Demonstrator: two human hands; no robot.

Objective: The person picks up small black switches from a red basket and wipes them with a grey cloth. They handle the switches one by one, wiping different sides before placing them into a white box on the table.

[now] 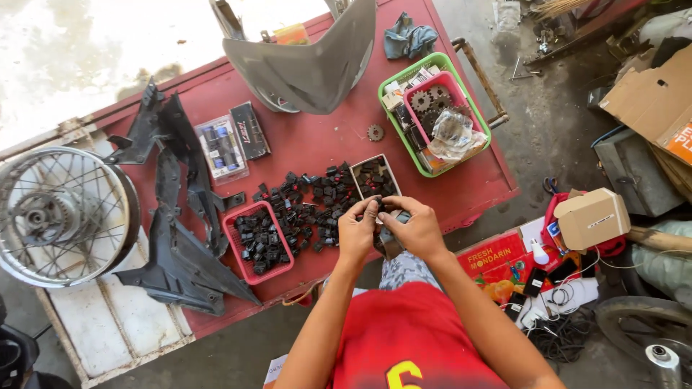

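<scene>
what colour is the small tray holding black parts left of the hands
Pinkish red; the small tray shows best in the head view, on the red table.

Bare red table [324, 148] lies open between the grey fairing [310, 61] and the heap of small black parts [310, 202]. The green basket [432, 115] blocks the right side, the red tray [258, 241] and black plastic panels [180, 216] the left, with a spoked wheel [61, 216] beyond.

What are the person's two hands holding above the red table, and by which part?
Both hands, left hand and right hand, pinch one small black part between their fingers; which part of it they grip cannot be told.
</scene>
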